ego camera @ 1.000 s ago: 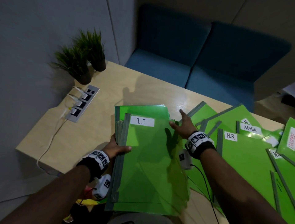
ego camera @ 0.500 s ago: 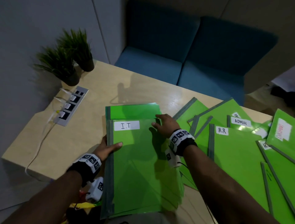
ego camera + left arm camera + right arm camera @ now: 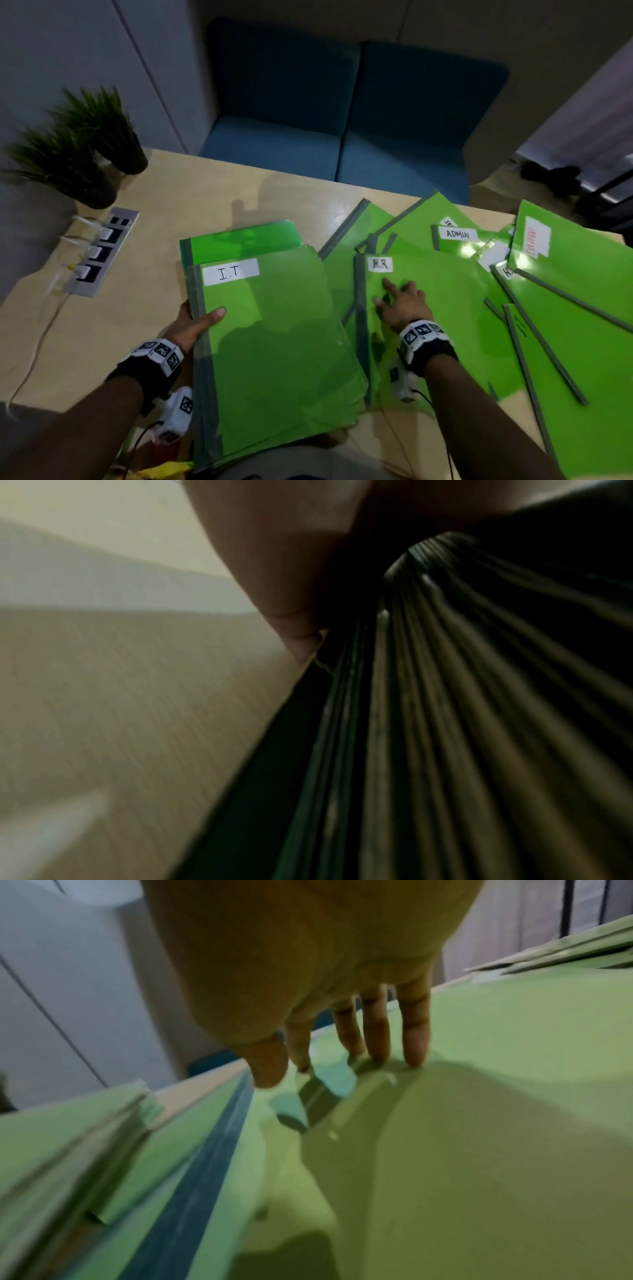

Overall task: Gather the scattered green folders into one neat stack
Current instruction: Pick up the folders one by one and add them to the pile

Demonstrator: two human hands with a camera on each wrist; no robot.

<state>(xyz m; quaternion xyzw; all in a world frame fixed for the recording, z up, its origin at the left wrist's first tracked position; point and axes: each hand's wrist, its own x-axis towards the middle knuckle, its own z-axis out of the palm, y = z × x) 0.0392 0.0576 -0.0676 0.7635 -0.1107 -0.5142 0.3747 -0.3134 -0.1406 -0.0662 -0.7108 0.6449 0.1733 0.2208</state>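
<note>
A stack of green folders [image 3: 274,342] topped by one labelled I.T lies at the table's near edge. My left hand [image 3: 197,323] grips the stack's grey spine side, thumb on top; the left wrist view shows the layered spines [image 3: 428,723] against my palm. To the right lies the H.R folder [image 3: 445,325]. My right hand [image 3: 399,301] rests flat on it with straight, spread fingers [image 3: 416,1039] touching its cover [image 3: 479,1123]. Several more green folders [image 3: 565,291] lie fanned out at the right, one labelled ADMIN [image 3: 457,234].
Two potted plants [image 3: 85,147] stand at the table's far left corner. A power strip [image 3: 99,253] with plugged white cables lies near them. A blue sofa [image 3: 342,137] stands beyond the wooden table [image 3: 102,325].
My right hand has left the top of the I.T stack and moved right onto the H.R folder. My left hand keeps its grip on the stack's spine side.
</note>
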